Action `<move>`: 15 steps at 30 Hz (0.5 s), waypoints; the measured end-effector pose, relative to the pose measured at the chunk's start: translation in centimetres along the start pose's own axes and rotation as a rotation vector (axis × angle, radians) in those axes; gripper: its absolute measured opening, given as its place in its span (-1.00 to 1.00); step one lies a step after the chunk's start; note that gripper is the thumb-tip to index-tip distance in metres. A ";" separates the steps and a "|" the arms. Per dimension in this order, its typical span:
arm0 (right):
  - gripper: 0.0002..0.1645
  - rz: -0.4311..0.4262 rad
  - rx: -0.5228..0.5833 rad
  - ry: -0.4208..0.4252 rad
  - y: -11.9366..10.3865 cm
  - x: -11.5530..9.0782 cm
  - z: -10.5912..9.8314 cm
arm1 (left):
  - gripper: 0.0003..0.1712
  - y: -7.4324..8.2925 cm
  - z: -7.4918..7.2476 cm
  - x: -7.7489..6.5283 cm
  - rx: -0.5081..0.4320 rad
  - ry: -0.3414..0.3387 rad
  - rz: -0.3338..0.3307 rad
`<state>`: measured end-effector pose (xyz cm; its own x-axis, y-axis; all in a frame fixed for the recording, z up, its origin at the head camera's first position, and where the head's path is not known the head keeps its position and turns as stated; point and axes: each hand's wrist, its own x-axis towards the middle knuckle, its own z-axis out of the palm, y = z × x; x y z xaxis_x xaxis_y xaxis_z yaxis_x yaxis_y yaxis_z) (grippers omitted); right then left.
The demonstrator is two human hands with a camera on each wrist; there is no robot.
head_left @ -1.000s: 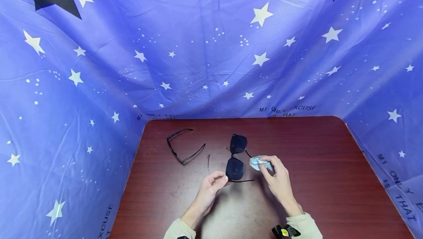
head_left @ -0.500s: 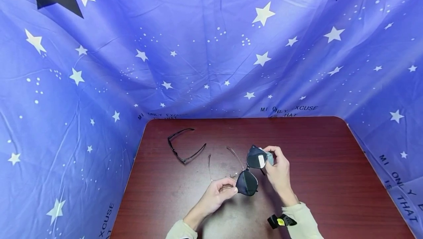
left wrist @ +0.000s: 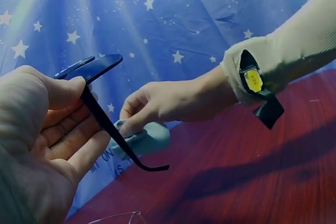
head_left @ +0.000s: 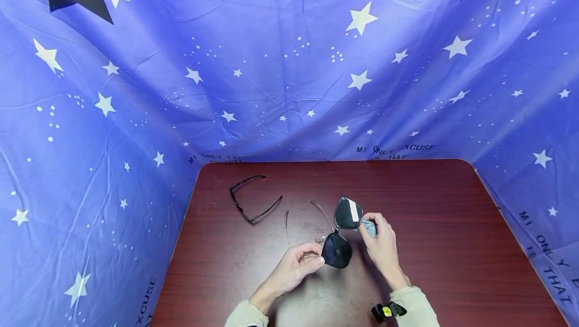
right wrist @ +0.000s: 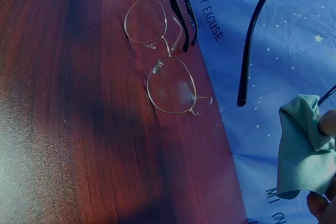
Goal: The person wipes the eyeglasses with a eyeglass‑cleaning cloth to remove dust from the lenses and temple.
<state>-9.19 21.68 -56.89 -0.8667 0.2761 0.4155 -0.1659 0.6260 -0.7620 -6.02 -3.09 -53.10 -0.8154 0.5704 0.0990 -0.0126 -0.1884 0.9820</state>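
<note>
Dark-lensed black sunglasses (head_left: 336, 250) are held up above the table, lenses tilted, the upper one catching a white reflection. My left hand (head_left: 291, 269) pinches their frame at the edge of the nearer lens, between thumb and fingers. In the left wrist view one straight black temple arm (left wrist: 111, 128) runs down from that pinch. My right hand (head_left: 382, 244) grips a pale blue-green cleaning cloth (right wrist: 302, 150) just right of the farther lens. A dark temple arm (right wrist: 326, 96) enters the folded cloth beside the thumb in the right wrist view.
Thin wire-rimmed glasses (right wrist: 167, 46) lie on the dark red wooden table (head_left: 452, 246), partly behind the sunglasses and left hand. Black-framed glasses (head_left: 251, 221) lie open farther back on the left. A blue starry curtain (head_left: 280, 66) surrounds the table's back and sides.
The sunglasses have swung right and tilted up, uncovering more of the wire glasses. The right hand with the cloth has come to the sunglasses' far side, then slid slightly down and nearer.
</note>
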 end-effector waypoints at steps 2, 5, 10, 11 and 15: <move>-0.74 -0.004 0.006 -0.004 0.0 0.1 0.0 | -0.72 -0.1 0.0 0.1 0.004 -0.002 -0.005; -0.72 -0.035 0.020 -0.001 -0.3 0.5 0.0 | -0.73 -0.3 0.2 0.2 0.015 -0.009 -0.016; -0.57 -0.093 0.082 0.020 -1.5 1.4 -0.2 | -0.74 -0.5 0.6 0.4 0.052 -0.039 -0.013; -0.55 -0.104 0.105 0.025 -1.8 1.6 -0.2 | -0.74 -0.5 0.7 0.4 0.059 -0.042 -0.012; -0.52 -0.126 0.207 0.027 -2.7 2.2 -0.3 | -0.72 -0.3 0.8 0.4 0.070 -0.043 -0.027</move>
<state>-10.53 20.88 -53.75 -0.8208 0.2264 0.5243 -0.3667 0.4949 -0.7878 -5.90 -2.17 -53.24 -0.7897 0.6086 0.0772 0.0073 -0.1166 0.9932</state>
